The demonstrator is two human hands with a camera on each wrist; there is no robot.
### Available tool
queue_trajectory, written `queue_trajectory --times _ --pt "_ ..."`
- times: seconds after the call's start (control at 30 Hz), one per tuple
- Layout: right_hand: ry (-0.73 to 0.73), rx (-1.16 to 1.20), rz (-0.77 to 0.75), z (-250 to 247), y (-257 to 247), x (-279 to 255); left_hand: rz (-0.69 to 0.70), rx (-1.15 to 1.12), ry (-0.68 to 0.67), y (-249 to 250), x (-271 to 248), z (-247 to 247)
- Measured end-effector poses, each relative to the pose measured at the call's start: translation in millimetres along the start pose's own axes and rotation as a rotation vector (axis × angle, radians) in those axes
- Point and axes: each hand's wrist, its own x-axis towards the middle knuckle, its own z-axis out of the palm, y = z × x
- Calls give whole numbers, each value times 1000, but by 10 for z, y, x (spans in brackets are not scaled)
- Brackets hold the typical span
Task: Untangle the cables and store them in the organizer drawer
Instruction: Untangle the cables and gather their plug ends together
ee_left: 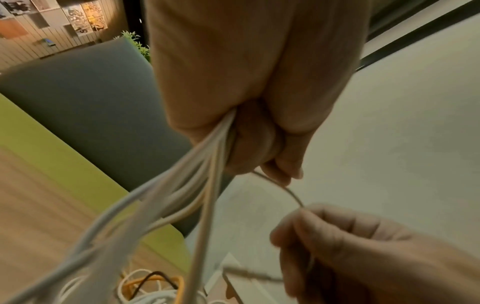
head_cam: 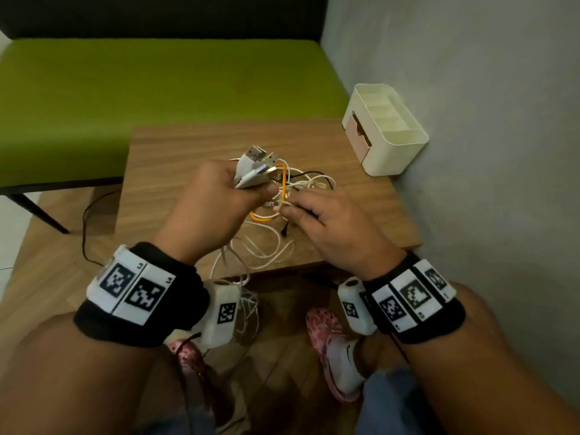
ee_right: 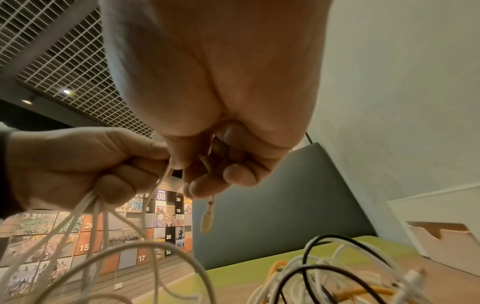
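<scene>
Hands meet above a small wooden table [head_cam: 175, 146], seen from the head camera. Left hand [head_cam: 216, 199] is raised over the table, fingers curled tightly round a bundle of cable ends [head_cam: 251, 171]; several USB plugs stick out above the fist, fanned toward the far side. In the left wrist view the same fist [ee_left: 249, 92] shows white cables [ee_left: 182, 195] leaving its underside and hanging toward the table. Right hand [head_cam: 326, 221] sits just beside the left, to its right and slightly lower; thumb and forefinger pinch a thin white cable [head_cam: 284, 204] close to the left thumb. In the right wrist view the right hand [ee_right: 215, 102] has its fingertips [ee_right: 239, 174] curled inward around that thin cable, whose small plug [ee_right: 207, 221] dangles below them.

Tangle of cables [head_cam: 301, 183] lies on the table under and beyond both hands: mostly white strands, one orange cable [head_cam: 263, 216] looping between the hands, and one black cable [head_cam: 310, 174] arching over the heap. Further white loops trail off the near table edge toward the floor.

Organizer [head_cam: 386, 133], cream with open top compartments, stands at the far right corner of the table against a grey wall [head_cam: 486, 120]. Its pink drawer [head_cam: 357, 133] faces left and looks pushed in. Green bench [head_cam: 141, 89] fills the space behind the table.
</scene>
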Motion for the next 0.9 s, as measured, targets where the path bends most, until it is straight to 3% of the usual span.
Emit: queue_trajectory --times 0.13,0.27,0.37,0.47,0.63,0.7,0.8,0.9 --pt "-110 -29 174 -106 -109 -385 -19 -271 -8 155 -322 10" --pt "-572 -295 497 -229 -329 -623 -84 -641 -77 329 -577 -4" --pt "-845 -485 573 -373 -517 -769 -107 -802 -131 449 -736 -24" --pt "-752 -459 579 -537 -670 -842 -123 -829 -113 514 -850 10" --pt "-601 105 248 -408 -890 -860 -131 -910 -48 638 -960 199" --pt "-584 210 260 -196 -876 -868 -121 -966 -29 692 -966 199" --pt "-588 70 358 110 -716 -874 -81 -1000 -4 749 -939 102" --pt "-748 -214 458 182 -499 -875 -72 -948 46 648 -871 41"
